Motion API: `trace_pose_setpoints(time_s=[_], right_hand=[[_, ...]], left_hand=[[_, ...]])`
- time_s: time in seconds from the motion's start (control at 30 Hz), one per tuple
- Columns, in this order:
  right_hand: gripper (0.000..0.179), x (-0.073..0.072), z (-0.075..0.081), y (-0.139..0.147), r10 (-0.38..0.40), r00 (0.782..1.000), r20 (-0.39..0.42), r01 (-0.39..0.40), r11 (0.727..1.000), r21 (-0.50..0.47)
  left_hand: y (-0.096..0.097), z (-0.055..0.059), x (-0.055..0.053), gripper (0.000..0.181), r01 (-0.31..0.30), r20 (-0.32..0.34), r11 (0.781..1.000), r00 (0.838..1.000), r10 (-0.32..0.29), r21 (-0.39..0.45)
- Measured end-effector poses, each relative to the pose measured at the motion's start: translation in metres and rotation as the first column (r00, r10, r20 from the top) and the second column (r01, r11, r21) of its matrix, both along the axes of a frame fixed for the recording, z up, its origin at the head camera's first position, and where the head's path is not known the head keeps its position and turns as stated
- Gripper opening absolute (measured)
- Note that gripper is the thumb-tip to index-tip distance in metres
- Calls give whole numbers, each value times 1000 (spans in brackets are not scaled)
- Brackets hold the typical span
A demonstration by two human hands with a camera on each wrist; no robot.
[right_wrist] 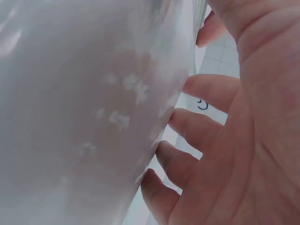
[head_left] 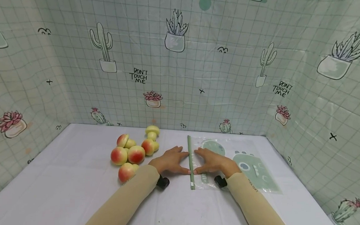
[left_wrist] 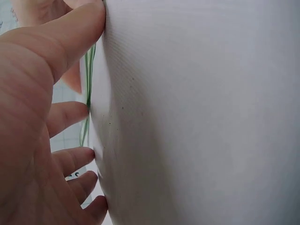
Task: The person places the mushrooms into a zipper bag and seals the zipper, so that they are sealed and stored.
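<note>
A clear plastic zip bag (head_left: 255, 183) with green cartoon monster prints lies flat on the table, its green zip strip (head_left: 190, 160) along the left edge. My left hand (head_left: 172, 160) is just left of the strip, fingers spread and fingertips at the table surface and strip. On the other side, my right hand (head_left: 214, 162) rests its fingertips on the bag close to the strip. The right wrist view shows the spread fingers (right_wrist: 201, 93) touching the shiny plastic. In the left wrist view, the thumb (left_wrist: 70, 37) and fingers stand apart with nothing between them.
Left of my left hand lie several mushroom-shaped pieces with red-and-yellow caps (head_left: 136, 154), and an all-yellow one (head_left: 152, 129) at the back. A white cloth covers the table (head_left: 74, 185). A cactus-printed curtain (head_left: 199, 76) closes off the back and sides.
</note>
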State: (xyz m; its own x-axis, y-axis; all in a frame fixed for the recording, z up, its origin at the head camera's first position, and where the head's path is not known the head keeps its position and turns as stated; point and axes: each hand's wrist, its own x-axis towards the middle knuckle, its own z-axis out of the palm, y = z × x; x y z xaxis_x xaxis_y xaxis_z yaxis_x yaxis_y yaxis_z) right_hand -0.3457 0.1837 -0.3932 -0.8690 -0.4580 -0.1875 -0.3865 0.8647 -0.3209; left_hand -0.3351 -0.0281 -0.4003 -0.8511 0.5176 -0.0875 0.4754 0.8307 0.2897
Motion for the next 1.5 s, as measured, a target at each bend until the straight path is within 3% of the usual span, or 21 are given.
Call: trace_pose_setpoints(time_s=[0.27, 0.9, 1.1, 1.33, 1.5], right_hand=[[96, 0, 0, 0, -13, 1000, 5, 13, 999, 49], [96, -1, 1, 1, 12, 1000, 16, -13, 1000, 27], [93, -2, 2, 2, 31, 999, 6, -31, 999, 6], [86, -3, 2, 4, 62, 998, -9, -63, 992, -112], [93, -5, 1, 3, 103, 995, 2, -102, 991, -91]], left_hand=[[2, 0, -2, 82, -19, 19, 1000, 1000, 20, -21], [6, 2, -2, 87, -16, 37, 1000, 999, 17, -10], [7, 2, -1, 88, -18, 30, 999, 999, 19, -34], [8, 0, -1, 86, -28, 35, 998, 999, 30, -53], [8, 4, -1, 87, -37, 47, 997, 998, 40, -67]])
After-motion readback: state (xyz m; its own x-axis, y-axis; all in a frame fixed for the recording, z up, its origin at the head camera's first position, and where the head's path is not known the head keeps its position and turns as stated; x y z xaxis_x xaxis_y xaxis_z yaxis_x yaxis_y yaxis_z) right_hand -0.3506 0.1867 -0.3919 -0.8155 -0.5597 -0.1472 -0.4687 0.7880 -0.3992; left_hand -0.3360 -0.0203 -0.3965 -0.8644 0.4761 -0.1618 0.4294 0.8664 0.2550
